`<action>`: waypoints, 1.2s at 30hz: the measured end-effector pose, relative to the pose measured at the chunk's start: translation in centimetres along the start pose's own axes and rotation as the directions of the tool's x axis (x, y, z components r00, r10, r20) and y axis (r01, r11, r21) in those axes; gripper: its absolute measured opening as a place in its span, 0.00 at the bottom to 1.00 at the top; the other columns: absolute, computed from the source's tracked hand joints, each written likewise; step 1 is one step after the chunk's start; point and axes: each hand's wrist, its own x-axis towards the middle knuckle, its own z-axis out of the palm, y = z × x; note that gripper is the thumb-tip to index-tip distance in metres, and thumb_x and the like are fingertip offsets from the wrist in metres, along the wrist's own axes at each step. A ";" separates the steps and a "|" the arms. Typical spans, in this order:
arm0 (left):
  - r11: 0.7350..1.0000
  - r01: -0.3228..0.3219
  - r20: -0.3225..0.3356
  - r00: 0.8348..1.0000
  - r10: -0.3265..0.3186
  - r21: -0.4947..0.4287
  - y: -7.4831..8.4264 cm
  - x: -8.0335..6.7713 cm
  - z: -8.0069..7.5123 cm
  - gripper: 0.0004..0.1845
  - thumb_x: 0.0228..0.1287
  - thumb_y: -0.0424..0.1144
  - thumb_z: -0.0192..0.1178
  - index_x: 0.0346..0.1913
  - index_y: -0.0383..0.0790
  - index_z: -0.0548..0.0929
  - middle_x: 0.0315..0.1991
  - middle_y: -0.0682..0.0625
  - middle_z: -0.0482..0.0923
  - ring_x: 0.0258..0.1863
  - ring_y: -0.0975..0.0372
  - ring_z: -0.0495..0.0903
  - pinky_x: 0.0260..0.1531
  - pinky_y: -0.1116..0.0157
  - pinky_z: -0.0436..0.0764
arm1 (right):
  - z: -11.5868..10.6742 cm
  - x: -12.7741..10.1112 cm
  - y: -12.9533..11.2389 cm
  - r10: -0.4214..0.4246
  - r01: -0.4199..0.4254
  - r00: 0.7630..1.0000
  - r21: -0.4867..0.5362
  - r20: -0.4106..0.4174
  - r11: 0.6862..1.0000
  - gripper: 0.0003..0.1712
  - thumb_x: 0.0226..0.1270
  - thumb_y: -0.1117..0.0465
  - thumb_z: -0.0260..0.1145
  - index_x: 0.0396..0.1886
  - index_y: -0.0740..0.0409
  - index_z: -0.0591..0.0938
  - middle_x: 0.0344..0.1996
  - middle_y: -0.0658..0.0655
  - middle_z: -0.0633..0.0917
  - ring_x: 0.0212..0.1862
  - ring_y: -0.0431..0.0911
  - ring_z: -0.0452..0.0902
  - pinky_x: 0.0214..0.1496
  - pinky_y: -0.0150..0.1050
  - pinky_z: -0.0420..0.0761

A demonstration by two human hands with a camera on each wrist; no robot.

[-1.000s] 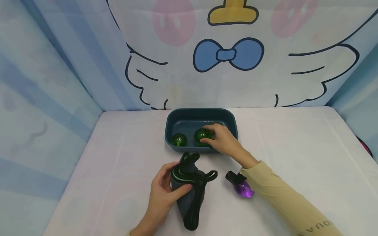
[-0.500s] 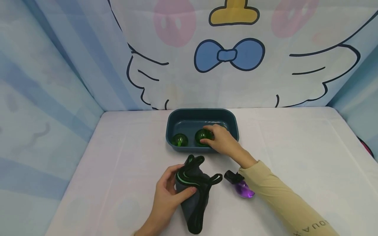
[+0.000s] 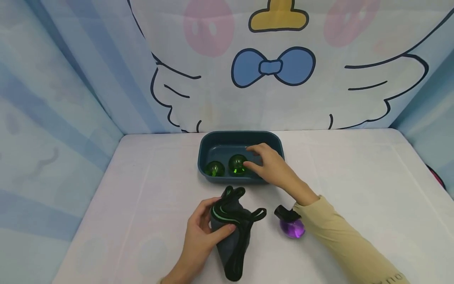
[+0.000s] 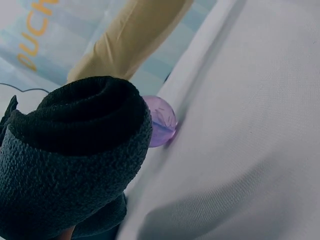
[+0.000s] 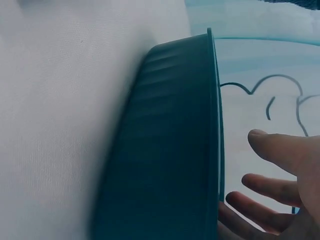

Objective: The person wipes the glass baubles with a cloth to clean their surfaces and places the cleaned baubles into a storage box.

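Observation:
A dark teal tray (image 3: 213, 141) stands at the table's far middle with two green balls (image 3: 214, 169) (image 3: 237, 164) side by side in it. My right hand (image 3: 260, 159) hovers over the tray just right of the second ball, fingers spread and holding nothing; the right wrist view shows those fingers (image 5: 277, 150) beside the tray's outer wall (image 5: 165, 150). Nearer to me, my left hand (image 3: 207, 225) grips a dark fleece pouch (image 3: 232, 232) with green trim and black cords, seen close up as a pouch (image 4: 75, 150) in the left wrist view.
A purple ball (image 3: 292, 228) with a black cap lies on the white table (image 3: 354, 189) right of the pouch, under my right sleeve (image 3: 340, 240); the purple ball (image 4: 161, 125) also shows past the pouch. Printed cloth walls enclose three sides.
My right hand has let go of the green ball and opened; that ball now lies a little further left, close to the other one. The left hand keeps its grip on the pouch.

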 end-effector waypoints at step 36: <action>0.985 -0.109 -0.010 0.994 0.111 0.131 -0.3 0.2 -0.5 0.35 0.50 0.17 0.65 0.63 0.43 0.76 0.63 0.47 0.65 0.62 0.56 0.69 0.55 0.61 0.82 | -3.3 -10.0 2.5 -0.121 0.100 0.949 0.089 0.290 0.991 0.33 0.58 0.37 0.71 0.56 0.52 0.81 0.53 0.49 0.83 0.52 0.47 0.80 0.53 0.41 0.85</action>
